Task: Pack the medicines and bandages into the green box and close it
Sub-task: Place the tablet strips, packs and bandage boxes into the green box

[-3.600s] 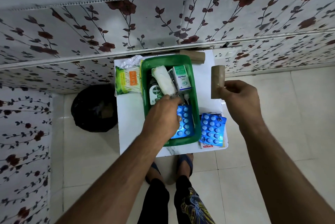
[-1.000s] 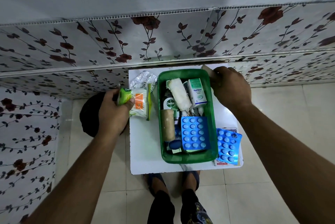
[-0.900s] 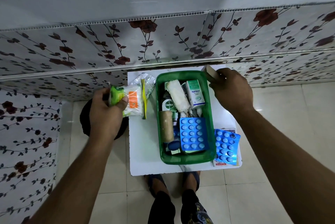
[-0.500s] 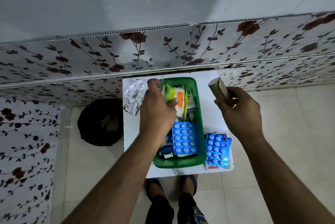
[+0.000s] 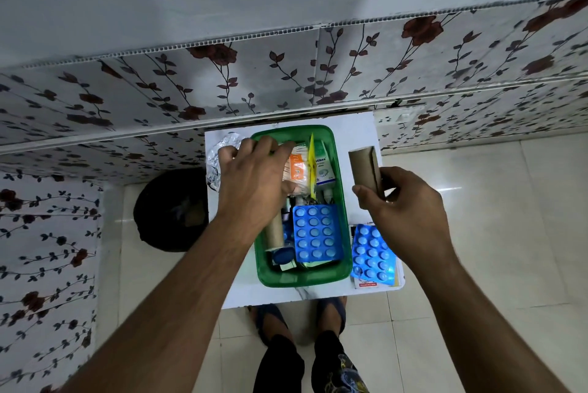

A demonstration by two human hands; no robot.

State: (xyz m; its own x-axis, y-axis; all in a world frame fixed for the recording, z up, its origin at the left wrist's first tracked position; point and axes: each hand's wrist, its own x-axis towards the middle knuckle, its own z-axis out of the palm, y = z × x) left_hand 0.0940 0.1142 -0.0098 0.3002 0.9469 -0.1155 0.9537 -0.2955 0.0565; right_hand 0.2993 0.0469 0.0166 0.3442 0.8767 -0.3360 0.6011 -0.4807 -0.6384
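On table [image 5: 241,294], head view: green box [image 5: 345,233] open, half packed. Left hand [image 5: 254,182] inside box, grip spread, pressing orange-and-yellow packet [image 5: 297,170] down; packet looks soft, crinkly. Right hand [image 5: 410,214] beside box, grip pinching brown roll [image 5: 362,168] at lower end; looks light, crushable, best held mid-body. Blue blister pack [image 5: 372,252] outside, thin, take by edges.

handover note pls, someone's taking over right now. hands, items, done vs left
Left hand: over the green box, pressing the orange-labelled packet in.
Right hand: holding a brown bandage roll above the table, right of the box.
In box: blue blister pack, another brown roll, eye-drop carton.
Left: foil strips left of the box, blue blister pack on the table to its right, held roll; no lid in view.
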